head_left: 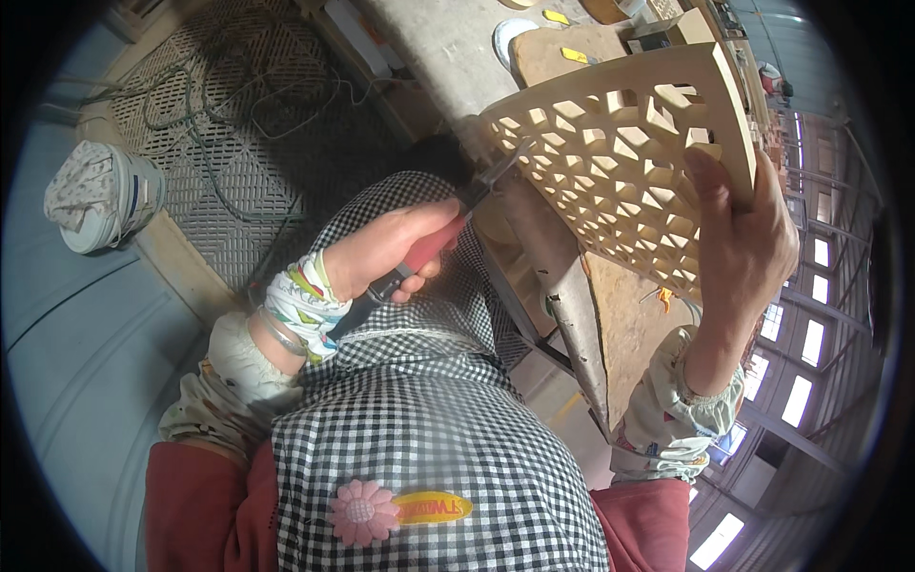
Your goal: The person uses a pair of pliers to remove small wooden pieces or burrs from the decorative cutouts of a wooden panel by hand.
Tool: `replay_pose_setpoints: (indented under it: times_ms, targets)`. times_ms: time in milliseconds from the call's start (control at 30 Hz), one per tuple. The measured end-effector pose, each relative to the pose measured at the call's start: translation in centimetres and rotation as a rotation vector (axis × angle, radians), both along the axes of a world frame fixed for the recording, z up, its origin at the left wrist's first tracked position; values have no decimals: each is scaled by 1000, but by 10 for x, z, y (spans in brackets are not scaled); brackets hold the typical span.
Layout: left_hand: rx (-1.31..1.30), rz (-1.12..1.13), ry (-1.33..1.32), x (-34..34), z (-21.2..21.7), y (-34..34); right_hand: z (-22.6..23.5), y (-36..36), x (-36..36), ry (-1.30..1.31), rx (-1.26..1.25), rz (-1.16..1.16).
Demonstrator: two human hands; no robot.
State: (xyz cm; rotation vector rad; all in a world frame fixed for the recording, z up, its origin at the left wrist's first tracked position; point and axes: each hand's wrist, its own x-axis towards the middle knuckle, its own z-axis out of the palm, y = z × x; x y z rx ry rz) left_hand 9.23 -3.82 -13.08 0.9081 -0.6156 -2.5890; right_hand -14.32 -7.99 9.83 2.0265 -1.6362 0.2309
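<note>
My left hand (386, 238) is closed around the red and black handle (434, 243) of a hand-held tool. The tool's thin metal tip points at the left end of a pale, wood-coloured openwork panel (710, 71); whether they touch I cannot tell. Many angular holes pierce the panel, and it is tilted up above the table. On the right, my right hand (748, 234) grips the panel's edge, thumb on the near face and the other fingers mostly hidden behind it.
A worktable (434, 43) carries a brown board (562, 48), yellow pieces (556, 16) and a box (667, 33). Below the panel lies another tan board (634, 334). Cables (195, 124) cross the slatted floor mat (267, 76) at left. A white bucket (133, 186) with a cloth stands beyond.
</note>
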Motion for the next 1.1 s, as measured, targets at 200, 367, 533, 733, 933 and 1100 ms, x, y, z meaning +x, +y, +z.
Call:
replay_pose_setpoints:
  times_ms: [200, 367, 533, 733, 933, 1100]
  targets:
    - [27, -82, -47, -5, 8, -20, -1, -5, -6, -102, 34, 36]
    - [34, -98, -69, -11, 12, -29, -1, -11, -9, -114, 36, 60]
    - [28, -62, -57, -19, 11, -24, -1, -14, -12, -146, 37, 40]
    - [-4, -54, -51, -14, 11, -15, -1, -18, -14, -158, 35, 73]
    - [-24, -58, -62, -7, 12, -5, -3, -23, -24, -78, -16, 119]
    - [-25, -76, -81, 3, -5, 21, 1, -22, -19, -101, 24, 59]
